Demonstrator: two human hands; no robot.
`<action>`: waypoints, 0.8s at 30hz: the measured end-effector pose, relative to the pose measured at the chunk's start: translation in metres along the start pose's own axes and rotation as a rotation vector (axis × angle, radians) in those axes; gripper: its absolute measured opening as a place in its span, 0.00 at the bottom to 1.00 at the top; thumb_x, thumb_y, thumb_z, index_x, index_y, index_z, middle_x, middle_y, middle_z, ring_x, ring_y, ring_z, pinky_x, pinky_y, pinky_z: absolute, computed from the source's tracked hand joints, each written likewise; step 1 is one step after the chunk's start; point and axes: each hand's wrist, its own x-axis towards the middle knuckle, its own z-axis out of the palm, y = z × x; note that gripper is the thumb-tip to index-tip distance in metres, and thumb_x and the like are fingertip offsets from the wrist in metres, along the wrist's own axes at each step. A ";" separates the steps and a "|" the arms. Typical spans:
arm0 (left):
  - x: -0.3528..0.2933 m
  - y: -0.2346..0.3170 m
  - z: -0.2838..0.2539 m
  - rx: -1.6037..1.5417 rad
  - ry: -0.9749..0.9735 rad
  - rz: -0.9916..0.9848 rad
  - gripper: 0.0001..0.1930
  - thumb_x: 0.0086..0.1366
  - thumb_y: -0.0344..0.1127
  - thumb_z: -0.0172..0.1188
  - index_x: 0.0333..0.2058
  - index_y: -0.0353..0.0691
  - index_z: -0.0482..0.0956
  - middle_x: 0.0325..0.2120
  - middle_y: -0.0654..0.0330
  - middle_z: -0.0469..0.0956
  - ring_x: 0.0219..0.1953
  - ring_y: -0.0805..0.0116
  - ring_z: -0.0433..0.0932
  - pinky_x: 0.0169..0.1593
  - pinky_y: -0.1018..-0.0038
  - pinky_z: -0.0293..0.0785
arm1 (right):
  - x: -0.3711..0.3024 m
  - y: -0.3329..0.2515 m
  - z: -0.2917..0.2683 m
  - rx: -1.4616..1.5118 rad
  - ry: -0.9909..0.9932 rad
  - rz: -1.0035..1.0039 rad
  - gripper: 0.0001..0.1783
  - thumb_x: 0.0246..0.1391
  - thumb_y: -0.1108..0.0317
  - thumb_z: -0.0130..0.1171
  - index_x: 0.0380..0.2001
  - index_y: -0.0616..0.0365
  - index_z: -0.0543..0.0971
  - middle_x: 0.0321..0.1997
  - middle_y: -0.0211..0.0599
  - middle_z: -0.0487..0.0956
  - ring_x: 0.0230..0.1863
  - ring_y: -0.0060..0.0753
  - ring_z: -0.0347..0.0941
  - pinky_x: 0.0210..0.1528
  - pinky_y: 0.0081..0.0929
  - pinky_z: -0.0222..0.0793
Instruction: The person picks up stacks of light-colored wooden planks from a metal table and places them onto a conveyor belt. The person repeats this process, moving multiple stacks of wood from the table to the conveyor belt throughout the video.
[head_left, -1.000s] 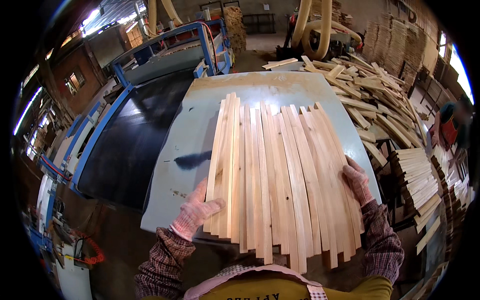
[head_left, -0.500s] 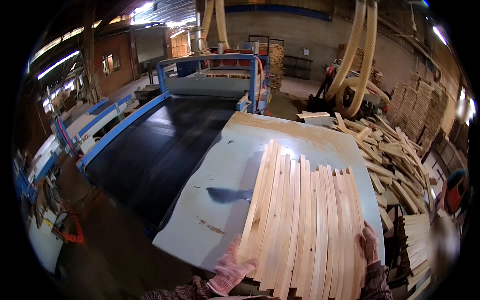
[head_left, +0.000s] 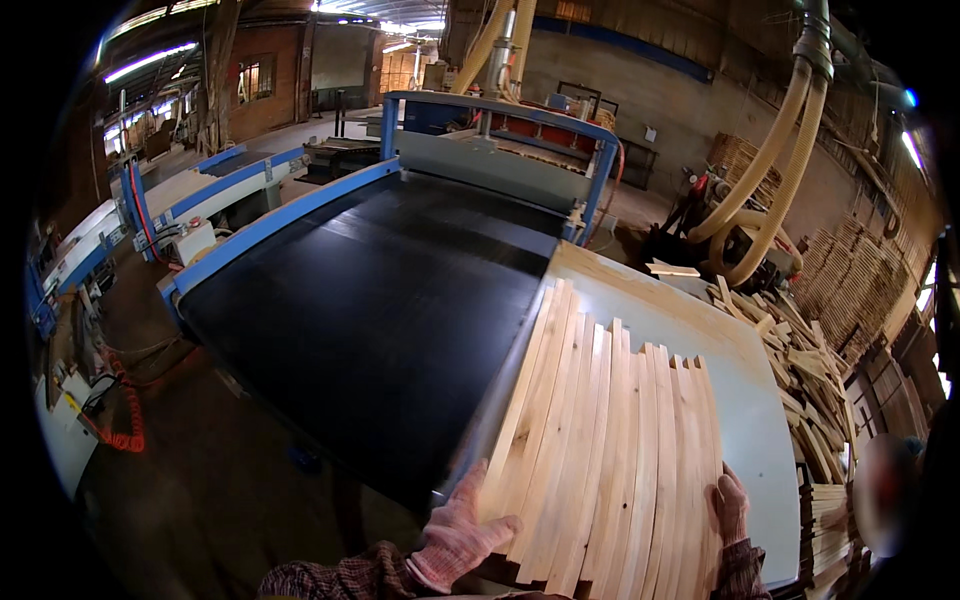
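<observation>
A row of several pale wooden strips (head_left: 610,440) lies side by side on a light grey table (head_left: 755,420), their far ends uneven. My left hand (head_left: 465,535), in a pinkish work glove, presses the row's near left edge, with the thumb over the strips. Against the near right edge rests my right hand (head_left: 732,508), gloved alike, its fingers along the outermost strip. Together the hands clasp the row from both sides. The row's left edge is beside a black conveyor belt (head_left: 370,310); some near ends are hidden low in the picture.
A blue machine frame (head_left: 500,105) spans the belt's far end. Loose wood offcuts (head_left: 800,370) are heaped right of the table. Hoses (head_left: 780,170) hang beyond, near stacked wood (head_left: 845,275). A coiled red hose (head_left: 125,415) is at far left.
The row of strips has slid left across the table to the belt's edge, with both my hands still on its sides. My view has turned left, showing more of the belt.
</observation>
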 end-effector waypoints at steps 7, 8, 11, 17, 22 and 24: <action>0.072 -0.038 -0.227 0.072 0.143 0.032 0.44 0.50 0.42 0.72 0.64 0.40 0.63 0.51 0.45 0.77 0.53 0.56 0.77 0.58 0.69 0.71 | 0.032 0.005 0.259 0.016 -0.095 -0.025 0.25 0.56 0.74 0.47 0.57 0.71 0.71 0.54 0.34 0.77 0.45 0.22 0.73 0.47 0.18 0.70; 0.083 -0.047 -0.264 0.171 0.174 0.019 0.43 0.50 0.41 0.72 0.64 0.40 0.63 0.50 0.45 0.77 0.52 0.57 0.78 0.58 0.69 0.72 | 0.039 0.007 0.300 -0.072 -0.066 -0.036 0.23 0.56 0.77 0.46 0.55 0.71 0.73 0.53 0.32 0.77 0.44 0.21 0.73 0.46 0.17 0.70; 0.118 -0.074 -0.380 0.095 0.220 0.131 0.42 0.50 0.42 0.71 0.63 0.41 0.65 0.49 0.47 0.78 0.51 0.58 0.78 0.58 0.69 0.71 | 0.058 0.020 0.426 -0.266 -0.250 -0.362 0.18 0.58 0.76 0.48 0.50 0.68 0.77 0.48 0.30 0.78 0.39 0.20 0.72 0.42 0.15 0.69; 0.128 -0.074 -0.552 0.341 0.822 -0.083 0.32 0.56 0.39 0.66 0.60 0.37 0.70 0.57 0.48 0.73 0.58 0.58 0.72 0.62 0.69 0.66 | 0.067 0.041 0.667 0.370 -0.300 0.039 0.16 0.58 0.73 0.50 0.48 0.63 0.78 0.40 0.29 0.79 0.37 0.24 0.74 0.38 0.20 0.70; 0.037 -0.069 -0.532 0.043 1.155 0.382 0.31 0.67 0.28 0.55 0.66 0.31 0.55 0.67 0.49 0.57 0.70 0.59 0.54 0.72 0.67 0.46 | 0.065 0.064 0.800 -0.192 -0.045 -0.283 0.15 0.51 0.72 0.52 0.43 0.63 0.78 0.34 0.39 0.78 0.35 0.31 0.73 0.36 0.28 0.70; 0.024 -0.091 -0.502 -0.127 1.129 0.298 0.31 0.70 0.33 0.54 0.67 0.32 0.54 0.68 0.50 0.55 0.71 0.60 0.52 0.72 0.67 0.44 | 0.063 0.072 0.817 -0.573 0.126 -0.783 0.20 0.46 0.65 0.56 0.44 0.64 0.77 0.48 0.61 0.75 0.50 0.60 0.70 0.51 0.44 0.69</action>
